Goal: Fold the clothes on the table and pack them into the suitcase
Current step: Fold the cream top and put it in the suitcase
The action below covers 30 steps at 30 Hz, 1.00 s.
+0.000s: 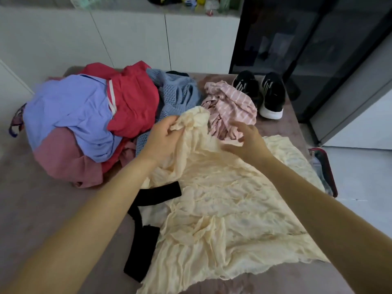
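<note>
Our left hand [163,137] squeezed the top of the cream cloth [222,209] spread on the table [42,209]. Our right hand [247,143] was loose and open over it. The suitcase [326,172] sat beside the table.

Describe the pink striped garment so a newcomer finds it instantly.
Find the pair of black white-soled sneakers at the far right of the brown table. Left of them lies the crumpled pink garment with thin white stripes. Unlike the plain blue knit sweater beside it, it is striped all over.
</note>
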Each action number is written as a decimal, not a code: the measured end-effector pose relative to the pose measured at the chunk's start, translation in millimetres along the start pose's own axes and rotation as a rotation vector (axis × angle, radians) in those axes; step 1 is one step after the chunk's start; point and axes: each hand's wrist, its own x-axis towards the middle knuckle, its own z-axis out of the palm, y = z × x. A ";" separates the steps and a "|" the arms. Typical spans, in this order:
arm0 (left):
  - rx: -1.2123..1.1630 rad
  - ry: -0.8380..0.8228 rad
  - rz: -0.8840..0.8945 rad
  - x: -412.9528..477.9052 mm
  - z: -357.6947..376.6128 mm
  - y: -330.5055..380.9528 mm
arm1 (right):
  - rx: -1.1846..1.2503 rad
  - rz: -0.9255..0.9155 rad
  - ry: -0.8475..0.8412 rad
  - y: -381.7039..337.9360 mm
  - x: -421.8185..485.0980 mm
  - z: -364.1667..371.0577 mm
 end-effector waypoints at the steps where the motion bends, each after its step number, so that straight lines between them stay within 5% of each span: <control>1: -0.041 0.000 -0.019 2.9 -3.4 2.9 | -0.124 -0.025 -0.060 16.9 3.7 -1.3; 8: -0.141 0.033 -0.137 7.6 -14.1 2.9 | -0.769 -0.148 -0.453 66.5 44.8 -0.9; 11: -0.166 0.111 -0.186 7.6 -21.0 -1.3 | -0.592 -0.038 -0.499 96.1 58.9 -19.2; 14: -0.098 0.100 -0.208 6.3 -23.7 -8.8 | -0.140 0.125 -0.208 130.3 73.4 -48.8; 16: -0.064 0.088 -0.223 5.8 -22.2 -14.0 | -0.310 0.181 -0.148 158.7 84.6 -64.4; 22: -0.004 0.128 -0.255 11.3 -11.9 -22.9 | -0.691 0.048 -0.421 182.1 87.6 -45.6; 25: -0.011 0.140 -0.285 17.0 -13.0 -26.8 | -0.824 -0.007 -0.228 179.3 92.6 -55.5; 30: -0.082 0.259 -0.286 27.6 -9.9 -13.8 | -0.643 0.044 0.086 181.7 100.2 -105.4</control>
